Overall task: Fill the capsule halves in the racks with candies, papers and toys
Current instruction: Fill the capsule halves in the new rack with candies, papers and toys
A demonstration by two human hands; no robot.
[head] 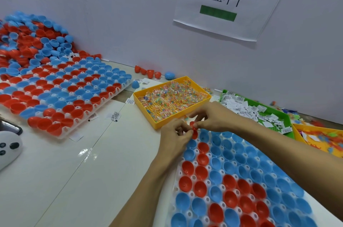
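The left hand point(174, 133) and the right hand point(213, 117) were brought together at the far corner of the near rack point(187, 213), and a red capsule half point(194, 128) was pinched between the fingertips of both. The piece was held just above the rack's top row, beside the yellow tray of candies point(172, 98). Whether anything had been put inside it could not be told.

The blue and red halves in the near rack appeared unfilled. The papers were seen in the green tray point(225, 93) to the right, and what appeared to be toys in a further yellow tray point(297, 133). A second rack point(118, 90) and a loose heap of halves point(35, 37) lay well apart on the surface point(89, 171), to the left.

A slip was judged the main risk: the small, smooth half was gripped only at the fingertips and might have been dropped or flicked away. Neighbouring halves might also have been knocked from their sockets by the wrists, which hung over the rack.
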